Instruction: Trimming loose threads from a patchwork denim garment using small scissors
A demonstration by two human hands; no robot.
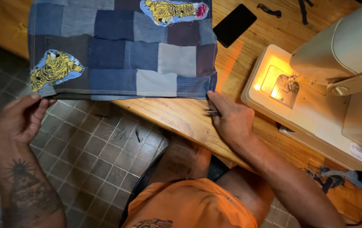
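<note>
two hands spread a patchwork denim panel (121, 50) across the upper left of the frame: left hand (20, 118) pinches its lower-left corner, right hand (231, 120) pins the lower-right corner with a small metal tool (211, 112) tucked under its fingers; likely trimming or aligning follows.

A white sewing machine (329, 84) is seen at the right on the wooden surface (181, 116); a black phone (234, 24) is placed at the upper centre.
</note>
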